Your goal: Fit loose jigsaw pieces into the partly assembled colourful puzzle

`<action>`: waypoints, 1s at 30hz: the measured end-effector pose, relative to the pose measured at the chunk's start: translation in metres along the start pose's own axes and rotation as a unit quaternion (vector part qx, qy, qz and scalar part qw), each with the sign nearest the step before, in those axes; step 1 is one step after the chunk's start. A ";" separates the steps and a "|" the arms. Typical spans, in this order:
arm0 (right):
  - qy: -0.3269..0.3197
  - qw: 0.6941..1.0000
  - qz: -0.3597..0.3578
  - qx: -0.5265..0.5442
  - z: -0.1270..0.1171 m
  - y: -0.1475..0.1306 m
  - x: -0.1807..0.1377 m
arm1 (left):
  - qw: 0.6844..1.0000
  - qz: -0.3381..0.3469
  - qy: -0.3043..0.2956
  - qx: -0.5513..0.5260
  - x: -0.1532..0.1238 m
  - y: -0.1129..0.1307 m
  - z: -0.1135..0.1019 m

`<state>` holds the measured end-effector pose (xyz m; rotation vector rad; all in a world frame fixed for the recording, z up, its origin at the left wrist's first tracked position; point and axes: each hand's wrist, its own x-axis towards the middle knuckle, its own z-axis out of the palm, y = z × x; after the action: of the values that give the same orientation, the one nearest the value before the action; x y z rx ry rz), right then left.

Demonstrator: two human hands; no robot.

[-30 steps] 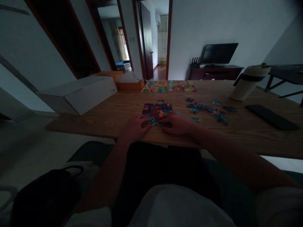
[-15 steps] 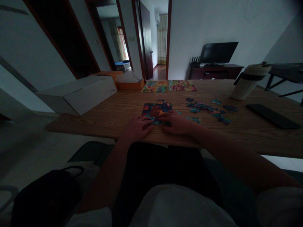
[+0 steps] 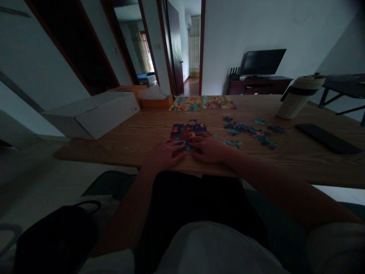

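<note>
A partly joined jigsaw puzzle (image 3: 185,131), dark blue and red, lies flat near the table's front edge. My left hand (image 3: 167,152) rests at its lower left, fingers stretched out onto the pieces. From the right, my right hand (image 3: 209,148) lies over the puzzle's lower right part with its fingers spread and the tips on the pieces. Both hands cover the lower edge, so the pieces beneath them are hidden. Loose jigsaw pieces (image 3: 251,130), mostly teal and purple, are scattered to the right of my right hand.
Two colourful picture sheets (image 3: 185,104) lie at the table's far side. A long white box (image 3: 111,114) and an orange box (image 3: 156,102) stand at left. At right are a cream tumbler (image 3: 296,101) and a dark flat slab (image 3: 327,139).
My right hand's fingers have shifted slightly left over the lower puzzle pieces, closer to my left hand. My left hand stays nearly in place.
</note>
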<state>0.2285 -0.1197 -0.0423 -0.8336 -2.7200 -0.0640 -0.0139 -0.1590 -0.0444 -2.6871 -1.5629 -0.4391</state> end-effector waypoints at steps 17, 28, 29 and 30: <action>0.382 0.878 0.188 0.220 -0.032 0.060 -0.009 | 0.994 -0.060 0.088 -0.023 -0.004 -0.005 0.002; 0.497 0.814 0.207 0.220 -0.072 0.094 -0.039 | 0.993 -0.040 0.108 -0.027 -0.005 -0.005 0.001; 0.506 0.809 0.203 0.219 -0.077 0.103 -0.048 | 0.992 -0.047 0.117 -0.034 -0.005 -0.005 0.000; 0.512 0.807 0.203 0.214 -0.083 0.112 -0.059 | 0.990 -0.055 0.121 -0.044 -0.006 -0.004 -0.001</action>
<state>0.3592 -0.0693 0.0148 -0.8615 -1.4268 0.1491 -0.0210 -0.1624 -0.0453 -2.4986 -1.6617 -0.8208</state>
